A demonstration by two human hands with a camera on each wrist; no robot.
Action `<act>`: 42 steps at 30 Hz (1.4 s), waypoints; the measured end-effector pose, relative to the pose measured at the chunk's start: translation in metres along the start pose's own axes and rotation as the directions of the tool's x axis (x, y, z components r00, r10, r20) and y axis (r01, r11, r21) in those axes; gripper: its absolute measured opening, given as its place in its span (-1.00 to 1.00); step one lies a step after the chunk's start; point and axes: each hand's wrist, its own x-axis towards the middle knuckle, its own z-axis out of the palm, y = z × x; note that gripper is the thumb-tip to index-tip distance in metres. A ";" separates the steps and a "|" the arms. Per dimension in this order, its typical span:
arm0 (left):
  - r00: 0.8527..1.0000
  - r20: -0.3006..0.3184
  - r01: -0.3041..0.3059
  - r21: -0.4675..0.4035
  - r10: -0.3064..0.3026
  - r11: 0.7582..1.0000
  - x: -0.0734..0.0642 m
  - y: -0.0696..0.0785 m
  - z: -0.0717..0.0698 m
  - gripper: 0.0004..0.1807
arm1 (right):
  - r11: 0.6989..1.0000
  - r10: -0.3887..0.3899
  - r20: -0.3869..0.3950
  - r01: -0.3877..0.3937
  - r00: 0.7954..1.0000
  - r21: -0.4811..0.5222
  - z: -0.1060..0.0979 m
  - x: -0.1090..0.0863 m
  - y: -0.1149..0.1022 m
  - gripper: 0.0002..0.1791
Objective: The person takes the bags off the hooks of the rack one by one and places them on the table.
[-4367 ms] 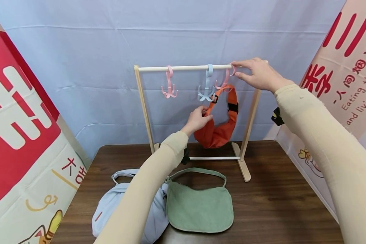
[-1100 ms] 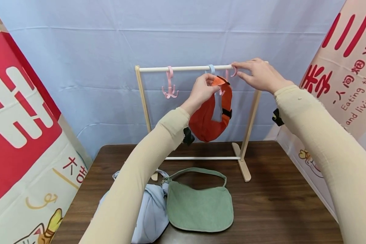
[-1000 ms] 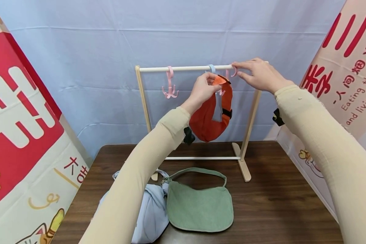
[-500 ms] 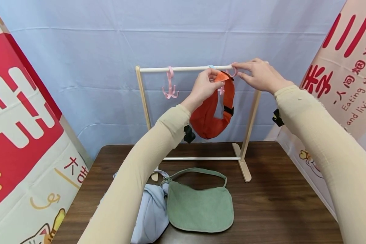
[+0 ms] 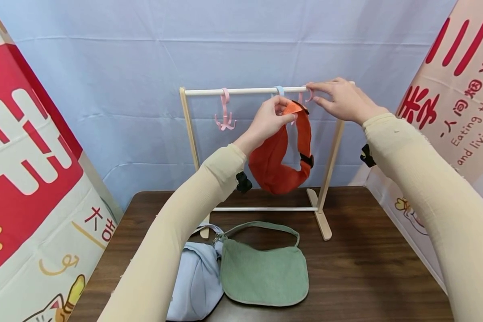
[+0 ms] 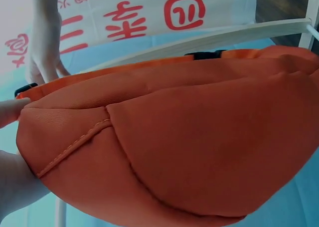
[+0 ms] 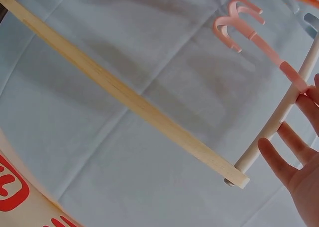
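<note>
An orange waist bag (image 5: 271,163) with a black buckle (image 5: 307,160) hangs from my left hand (image 5: 265,118), which pinches its strap near the top. In the left wrist view the bag's body (image 6: 199,142) fills most of the picture. My right hand (image 5: 342,99) is at the right part of the white rail (image 5: 249,91). Its thumb and fingertips hold the top of a pink hook hanger (image 7: 264,50), with other fingers touching the rail in the right wrist view. In the head view the bag and left hand hide most of this hanger.
A second pink hook hanger (image 5: 225,109) and a blue one (image 5: 280,90) hang on the rail of the wooden stand (image 5: 334,156). On the brown table (image 5: 362,268) lie a green handbag (image 5: 263,273) and a light blue bag (image 5: 197,281), partly behind my left sleeve.
Since the oldest frame, my left hand has risen with the bag's strap to near the rail. Over the last half second it has dropped slightly and the bag hangs lower. My right hand stays put.
</note>
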 end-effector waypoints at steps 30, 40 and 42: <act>0.998 0.004 -0.069 -0.012 0.069 0.998 -0.050 0.004 -0.011 -0.78 | 1.000 -0.002 0.007 0.003 1.000 -0.012 -0.001 -0.002 -0.002 -0.48; 0.994 -0.040 -0.103 -0.042 0.102 0.994 -0.041 -0.019 -0.012 -0.80 | 1.000 -0.027 -0.028 0.027 0.999 0.000 -0.001 -0.008 -0.002 -0.48; 0.993 -0.049 -0.111 -0.050 0.109 0.993 -0.040 -0.023 -0.012 -0.81 | 1.000 -0.028 -0.035 0.028 0.999 0.006 0.000 -0.010 -0.002 -0.47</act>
